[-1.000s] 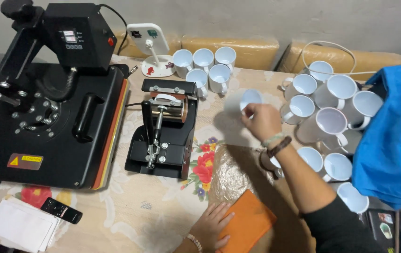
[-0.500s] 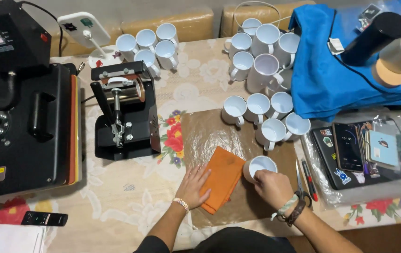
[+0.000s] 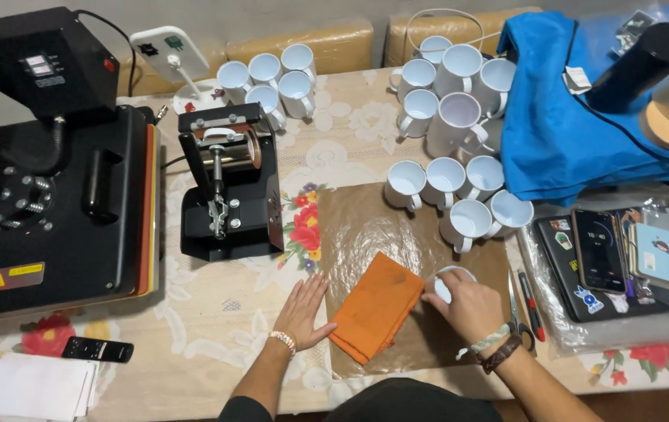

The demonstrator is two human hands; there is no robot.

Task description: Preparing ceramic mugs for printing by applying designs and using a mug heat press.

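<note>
Right hand (image 3: pixel 469 306) grips a white ceramic mug (image 3: pixel 451 280) beside the folded orange cloth (image 3: pixel 375 306); left hand (image 3: pixel 303 311) lies flat, holding nothing. Crowded mugs nearby risk knocking.

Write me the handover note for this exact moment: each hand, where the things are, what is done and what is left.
Left hand: open, flat on the table, its fingertips at the left edge of the orange cloth.
Right hand: gripping a white mug that sits on the brown sheet, right beside the cloth.
Other white mugs stand in clusters behind; the small mug press stands left of the sheet with no mug in it.
Done: one mug is apart from the rest, on the sheet by the cloth.
Left: the mug has not reached the press; the other mugs stand untouched.
</note>
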